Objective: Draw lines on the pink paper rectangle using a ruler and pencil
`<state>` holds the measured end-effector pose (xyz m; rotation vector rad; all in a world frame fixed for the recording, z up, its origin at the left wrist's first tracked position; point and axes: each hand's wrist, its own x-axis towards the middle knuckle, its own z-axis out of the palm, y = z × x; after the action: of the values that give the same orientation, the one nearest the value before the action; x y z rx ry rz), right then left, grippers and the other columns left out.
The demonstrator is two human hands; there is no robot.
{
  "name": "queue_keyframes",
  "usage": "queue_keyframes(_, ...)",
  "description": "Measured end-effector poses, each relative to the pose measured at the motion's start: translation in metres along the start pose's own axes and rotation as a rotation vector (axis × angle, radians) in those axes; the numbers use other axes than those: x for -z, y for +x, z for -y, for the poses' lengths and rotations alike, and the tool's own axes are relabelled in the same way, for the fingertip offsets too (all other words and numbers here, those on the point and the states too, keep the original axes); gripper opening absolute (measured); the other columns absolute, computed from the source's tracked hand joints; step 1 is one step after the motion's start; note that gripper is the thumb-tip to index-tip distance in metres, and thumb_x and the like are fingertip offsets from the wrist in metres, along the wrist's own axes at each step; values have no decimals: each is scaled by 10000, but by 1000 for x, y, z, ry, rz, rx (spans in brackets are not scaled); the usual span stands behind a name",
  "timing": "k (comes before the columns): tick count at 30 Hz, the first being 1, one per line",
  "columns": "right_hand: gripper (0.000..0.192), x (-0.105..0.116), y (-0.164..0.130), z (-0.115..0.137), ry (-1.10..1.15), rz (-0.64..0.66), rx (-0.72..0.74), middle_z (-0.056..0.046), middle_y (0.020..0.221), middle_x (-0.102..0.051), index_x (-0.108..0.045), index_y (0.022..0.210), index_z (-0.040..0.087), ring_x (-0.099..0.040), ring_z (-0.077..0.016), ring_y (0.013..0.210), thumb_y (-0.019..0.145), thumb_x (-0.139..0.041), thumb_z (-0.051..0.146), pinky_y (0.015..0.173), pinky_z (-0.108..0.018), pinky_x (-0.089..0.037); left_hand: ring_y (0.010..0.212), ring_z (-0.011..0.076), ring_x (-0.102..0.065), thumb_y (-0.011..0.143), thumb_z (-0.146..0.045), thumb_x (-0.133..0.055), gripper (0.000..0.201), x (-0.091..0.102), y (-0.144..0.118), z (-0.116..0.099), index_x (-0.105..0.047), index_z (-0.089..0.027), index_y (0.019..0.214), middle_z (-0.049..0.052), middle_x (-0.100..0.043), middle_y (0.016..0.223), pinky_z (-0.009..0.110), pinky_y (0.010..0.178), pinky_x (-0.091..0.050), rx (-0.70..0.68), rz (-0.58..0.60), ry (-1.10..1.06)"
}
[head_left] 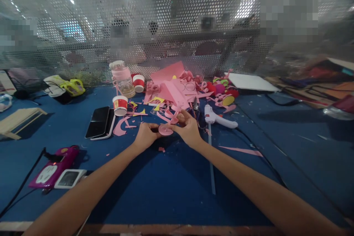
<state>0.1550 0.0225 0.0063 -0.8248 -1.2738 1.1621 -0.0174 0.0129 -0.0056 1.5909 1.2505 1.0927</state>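
Likely a paper-fitting step; flat round pink paper disc (165, 130), frame centre, clamped in left hand (145, 136); right hand (190, 129) at disc's right edge (can't tell if it grips disc or curled pink paper strip (174, 119)); next move probably calls for holding disc steady.
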Motion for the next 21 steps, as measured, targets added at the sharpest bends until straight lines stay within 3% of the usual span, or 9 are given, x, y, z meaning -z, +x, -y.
queue_keyframes(5, 555, -2, -1, 1, 16, -6, -4, 60, 719, -590, -572, 906, 231, -618, -130, 648, 476, -907, 334, 699, -304, -581, 599, 181, -656, 588, -389, -818, 269, 0, 0, 2, -764, -141, 679, 23, -740, 663, 264, 609, -510, 24, 13, -23)
queue_keyframes(13, 508, -2, -2, 3, -31, 10, 27, 68, 660, -578, -605, 875, 225, -625, -134, 646, 488, -899, 372, 739, -312, -581, 653, 198, -686, 580, -339, -836, 249, 0, 0, 4, -771, -152, 730, 35, -754, 705, 289, 679, -539, 31, 32, -56)
queue_keyframes(21, 524, -1, -3, -3, -1, -15, 29, 37, 701, -660, -577, 926, 222, -673, -180, 748, 528, -889, 359, 824, -370, -574, 678, 198, -690, 526, -279, -867, 243, -1, 3, 4, -750, -154, 698, 15, -751, 707, 298, 706, -553, 44, 59, -97)
